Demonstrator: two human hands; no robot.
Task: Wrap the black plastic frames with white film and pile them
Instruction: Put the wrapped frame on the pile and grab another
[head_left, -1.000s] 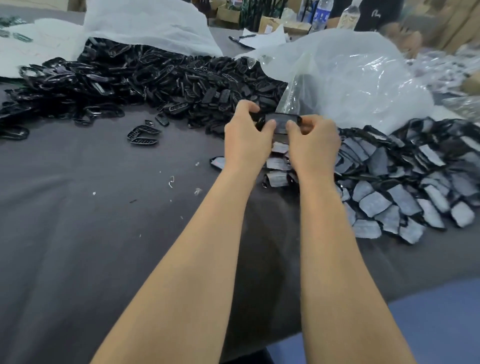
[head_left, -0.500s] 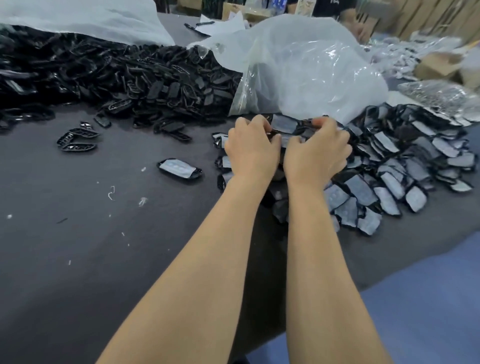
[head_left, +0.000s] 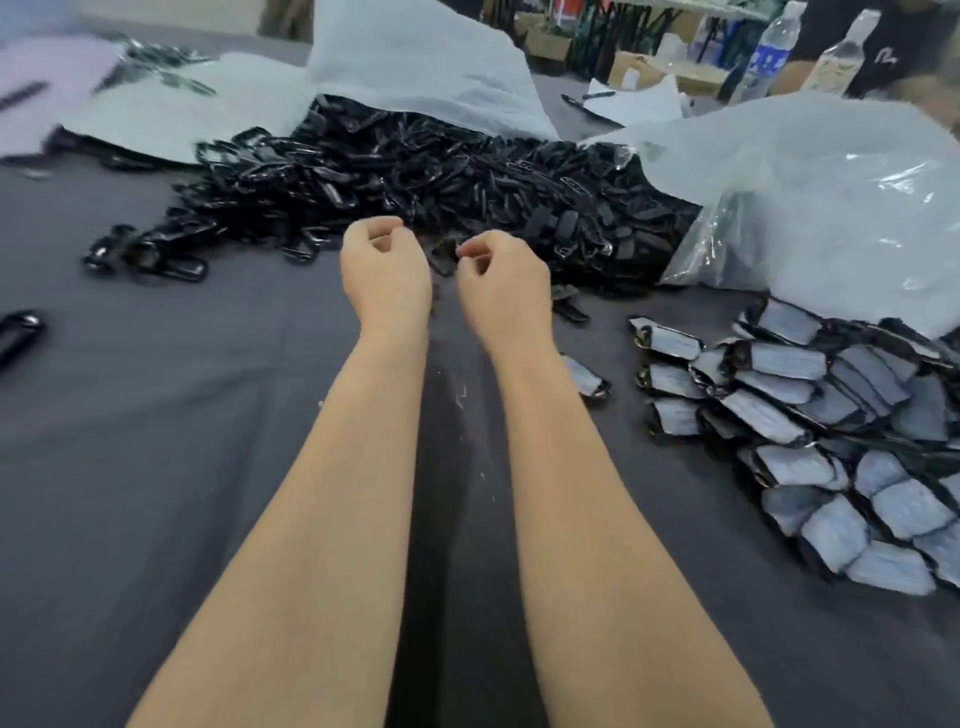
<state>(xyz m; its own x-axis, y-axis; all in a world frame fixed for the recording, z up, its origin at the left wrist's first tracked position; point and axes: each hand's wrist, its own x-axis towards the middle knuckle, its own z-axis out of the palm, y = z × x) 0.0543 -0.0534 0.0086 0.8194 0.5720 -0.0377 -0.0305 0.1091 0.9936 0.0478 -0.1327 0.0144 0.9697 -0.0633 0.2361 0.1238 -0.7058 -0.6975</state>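
A big heap of bare black plastic frames (head_left: 467, 197) lies across the far side of the grey table (head_left: 156, 467). At the right is a pile of frames wrapped in white film (head_left: 831, 415), and one wrapped frame (head_left: 589, 382) lies apart beside my right forearm. My left hand (head_left: 384, 270) and my right hand (head_left: 501, 280) hover side by side just in front of the black heap. Both have their fingers curled in toward the thumb, and I see nothing in either.
A clear plastic bag (head_left: 831, 197) bulges behind the wrapped pile. A white bag (head_left: 415, 62) covers the heap's far end. Loose black frames (head_left: 150, 254) lie at the left, one more (head_left: 18, 332) at the left edge. Water bottles (head_left: 769, 52) stand far right.
Both hands let go of the wrapped frame at the right pile and moved left to the black heap. They now hold nothing. The view swung left.
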